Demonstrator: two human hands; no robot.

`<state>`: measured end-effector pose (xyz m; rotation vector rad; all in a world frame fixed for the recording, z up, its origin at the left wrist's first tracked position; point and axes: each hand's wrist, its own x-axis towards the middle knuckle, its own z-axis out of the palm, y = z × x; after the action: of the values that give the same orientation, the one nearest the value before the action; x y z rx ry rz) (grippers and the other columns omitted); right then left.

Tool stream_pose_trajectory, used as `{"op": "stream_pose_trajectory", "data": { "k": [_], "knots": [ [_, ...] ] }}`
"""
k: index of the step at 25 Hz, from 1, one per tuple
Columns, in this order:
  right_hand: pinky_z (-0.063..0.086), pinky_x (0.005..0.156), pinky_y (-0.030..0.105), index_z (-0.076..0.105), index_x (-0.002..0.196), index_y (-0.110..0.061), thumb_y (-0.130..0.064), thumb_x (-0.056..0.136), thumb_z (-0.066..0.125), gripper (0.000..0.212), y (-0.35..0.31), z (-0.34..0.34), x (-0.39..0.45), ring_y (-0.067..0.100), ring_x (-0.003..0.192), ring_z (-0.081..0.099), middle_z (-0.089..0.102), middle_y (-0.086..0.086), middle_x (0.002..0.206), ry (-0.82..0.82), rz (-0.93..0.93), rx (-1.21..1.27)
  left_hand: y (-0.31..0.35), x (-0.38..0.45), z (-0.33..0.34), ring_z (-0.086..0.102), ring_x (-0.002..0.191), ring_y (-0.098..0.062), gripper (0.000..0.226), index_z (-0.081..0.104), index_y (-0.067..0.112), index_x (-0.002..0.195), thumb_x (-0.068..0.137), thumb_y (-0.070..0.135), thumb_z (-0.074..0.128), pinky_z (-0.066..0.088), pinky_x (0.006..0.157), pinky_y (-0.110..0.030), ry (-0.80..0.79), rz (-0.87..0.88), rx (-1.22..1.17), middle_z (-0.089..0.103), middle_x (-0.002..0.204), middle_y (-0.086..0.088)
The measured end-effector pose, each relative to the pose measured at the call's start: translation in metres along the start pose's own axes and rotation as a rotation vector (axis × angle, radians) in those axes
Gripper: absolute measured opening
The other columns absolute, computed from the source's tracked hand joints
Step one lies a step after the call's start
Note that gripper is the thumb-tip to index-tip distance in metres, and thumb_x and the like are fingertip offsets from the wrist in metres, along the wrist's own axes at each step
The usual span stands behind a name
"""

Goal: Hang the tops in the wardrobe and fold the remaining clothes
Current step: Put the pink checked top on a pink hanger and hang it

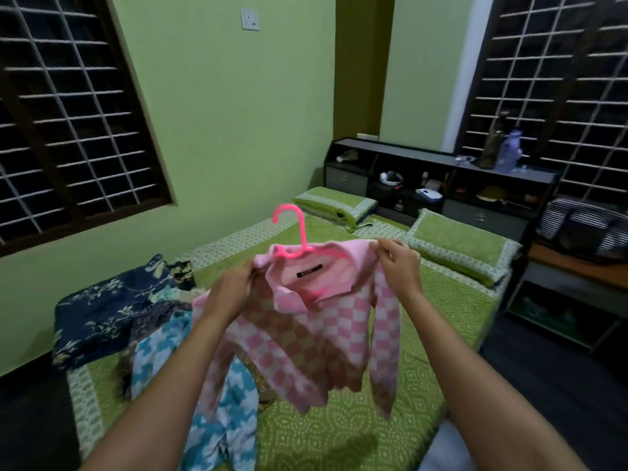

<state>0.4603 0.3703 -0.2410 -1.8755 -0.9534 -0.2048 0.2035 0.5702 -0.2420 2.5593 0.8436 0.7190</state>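
Note:
A pink checked collared top [316, 338] hangs in the air above the bed on a bright pink plastic hanger [295, 236], whose hook sticks up above the collar. My left hand [234, 287] pinches the top's left shoulder. My right hand [397, 263] pinches the right shoulder by the collar. Both sleeves dangle down. On the bed to the left lies a heap of other clothes: a navy floral garment [105, 307], a brown patterned piece [153, 317] and a blue and white patterned garment [224, 402].
The bed [441, 334] has a green patterned cover and two green pillows [458, 246] at its head. A dark shelf headboard [441, 185] with small items stands behind. Barred windows are on both walls. A striped bag [584, 229] sits on a shelf unit at right.

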Motion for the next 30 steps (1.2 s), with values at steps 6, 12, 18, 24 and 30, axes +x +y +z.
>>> {"op": "stream_pose_trajectory", "data": {
  "k": [6,12,18,24,30],
  "knots": [
    [0.042,0.097,0.053,0.065,0.108,-0.046,-0.060,0.086,0.050,0.030,0.065,-0.086,0.007,0.005,0.109,0.055,0.065,-0.023,0.107,0.036,0.086,0.020,0.068,0.031,0.019,0.059,0.096,-0.010,0.036,0.061,0.049,0.111,0.092,0.021,0.050,0.035,0.071,-0.017,0.091,0.272,-0.204,0.067,0.112,0.016],
    [0.045,0.081,0.009,0.069,0.112,-0.005,-0.018,0.092,0.061,0.025,0.098,-0.169,0.013,-0.004,0.092,0.060,0.065,-0.002,0.111,-0.250,0.307,0.126,0.121,0.089,0.077,0.061,0.109,-0.023,0.035,0.062,0.023,0.124,0.094,0.031,0.047,0.042,0.079,-0.029,0.011,0.331,-0.194,0.065,0.123,-0.005],
    [0.046,0.070,0.014,0.076,0.093,-0.004,-0.014,0.080,0.075,0.016,0.165,-0.245,0.021,-0.011,0.067,0.059,0.070,-0.002,0.086,0.138,0.302,0.015,0.217,0.120,0.159,0.063,0.101,-0.032,0.042,0.061,0.020,0.122,0.091,0.040,0.043,0.047,0.074,-0.036,-0.079,0.375,-0.243,0.068,0.113,-0.014],
    [0.050,0.078,0.020,0.077,0.086,-0.014,-0.011,0.074,0.080,0.013,0.215,-0.344,0.006,0.009,0.082,0.067,0.073,0.001,0.086,0.409,0.133,0.057,0.336,0.155,0.232,0.063,0.103,-0.025,0.031,0.063,0.015,0.119,0.095,0.032,0.052,0.044,0.075,-0.031,-0.102,0.457,-0.371,0.069,0.111,-0.008],
    [0.046,0.079,0.029,0.069,0.105,-0.019,-0.027,0.090,0.064,0.018,0.278,-0.445,0.003,0.015,0.088,0.057,0.060,-0.004,0.095,-0.017,0.303,-0.432,0.427,0.177,0.289,0.063,0.088,-0.028,0.037,0.063,0.013,0.108,0.092,0.042,0.047,0.040,0.066,-0.032,-0.103,0.659,-0.357,0.068,0.097,-0.011]
  ]
}}
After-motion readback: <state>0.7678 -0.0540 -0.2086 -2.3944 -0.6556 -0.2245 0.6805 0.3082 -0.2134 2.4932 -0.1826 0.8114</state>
